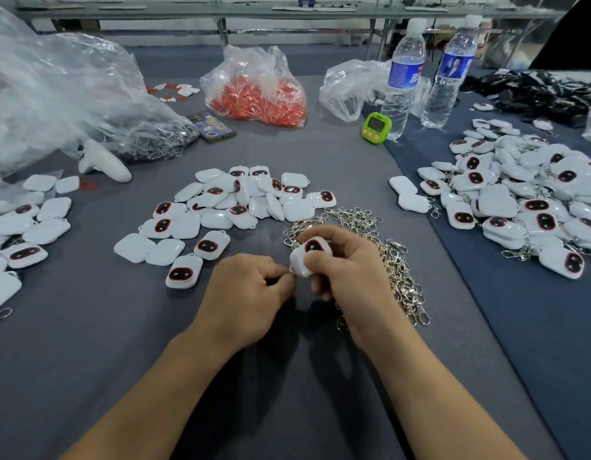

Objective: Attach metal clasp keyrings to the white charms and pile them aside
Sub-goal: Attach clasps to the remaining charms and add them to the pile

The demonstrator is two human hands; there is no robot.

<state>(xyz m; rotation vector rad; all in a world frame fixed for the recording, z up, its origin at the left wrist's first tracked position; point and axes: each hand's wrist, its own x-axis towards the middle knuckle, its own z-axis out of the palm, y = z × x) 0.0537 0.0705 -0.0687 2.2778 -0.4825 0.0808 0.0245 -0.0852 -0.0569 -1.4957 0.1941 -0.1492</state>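
My right hand [348, 270] grips a white charm [309, 257] with a dark red-rimmed face, held just above the grey table. My left hand [251, 290] has its fingers curled, and its fingertips pinch at the charm's lower left corner; whatever small piece they hold is hidden. A heap of metal clasp keyrings [387, 254] lies under and to the right of my right hand. Loose white charms [227, 207] are spread in the middle of the table. A large pile of charms with clasps attached [519, 200] lies at the right.
More charms [25, 227] lie at the left edge. At the back are a bag of red parts [257, 91], clear plastic bags [55, 94], a white controller [101, 161], a phone [211, 127], a green timer [376, 126] and two water bottles [405, 78].
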